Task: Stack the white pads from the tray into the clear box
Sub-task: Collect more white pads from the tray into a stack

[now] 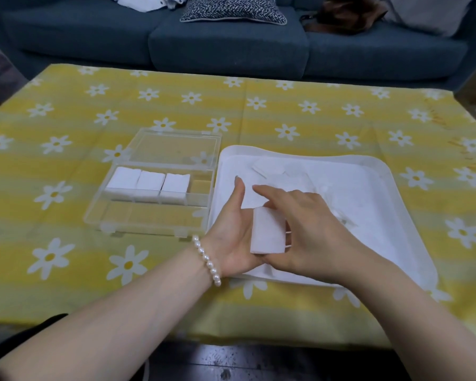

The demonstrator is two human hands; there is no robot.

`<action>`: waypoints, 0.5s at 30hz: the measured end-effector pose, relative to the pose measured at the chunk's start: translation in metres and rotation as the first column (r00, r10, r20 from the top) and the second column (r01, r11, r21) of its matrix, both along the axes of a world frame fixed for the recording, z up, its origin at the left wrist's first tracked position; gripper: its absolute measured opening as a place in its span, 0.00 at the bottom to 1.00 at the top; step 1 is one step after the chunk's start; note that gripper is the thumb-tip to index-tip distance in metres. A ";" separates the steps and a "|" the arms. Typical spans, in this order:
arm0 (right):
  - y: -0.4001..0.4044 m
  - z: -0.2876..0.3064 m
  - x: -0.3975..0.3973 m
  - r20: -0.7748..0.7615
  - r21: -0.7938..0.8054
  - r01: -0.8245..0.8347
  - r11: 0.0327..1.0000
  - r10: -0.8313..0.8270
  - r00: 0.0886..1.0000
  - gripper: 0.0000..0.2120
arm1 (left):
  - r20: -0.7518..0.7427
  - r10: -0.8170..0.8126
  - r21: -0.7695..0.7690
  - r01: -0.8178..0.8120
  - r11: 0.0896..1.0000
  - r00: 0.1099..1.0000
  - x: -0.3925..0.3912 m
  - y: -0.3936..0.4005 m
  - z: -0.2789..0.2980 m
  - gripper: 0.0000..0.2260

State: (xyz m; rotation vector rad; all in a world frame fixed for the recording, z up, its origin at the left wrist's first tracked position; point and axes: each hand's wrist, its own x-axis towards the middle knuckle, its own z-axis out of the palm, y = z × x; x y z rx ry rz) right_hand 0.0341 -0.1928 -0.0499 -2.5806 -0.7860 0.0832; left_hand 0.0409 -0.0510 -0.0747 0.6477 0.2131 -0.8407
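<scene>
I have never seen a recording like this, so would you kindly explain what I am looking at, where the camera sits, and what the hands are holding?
There is no machine here: a person works with two bare hands, and the single camera is worn on their head, looking forward and down. The left hand, with a pearl bracelet at the wrist, and the right hand hold a stack of white pads between them, above the near left corner of a white tray. More loose pads lie in the tray. To its left stands an open clear box, with three stacks of pads already in its compartments. Everything rests on a table with a yellow daisy-print cloth; a blue sofa stands behind it.
</scene>
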 end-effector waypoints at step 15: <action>-0.007 0.019 -0.002 -0.215 0.312 0.143 0.939 -0.077 0.974 0.42 | 0.103 0.065 -0.279 -0.034 0.960 0.993 -0.001 0.001 -0.002 0.24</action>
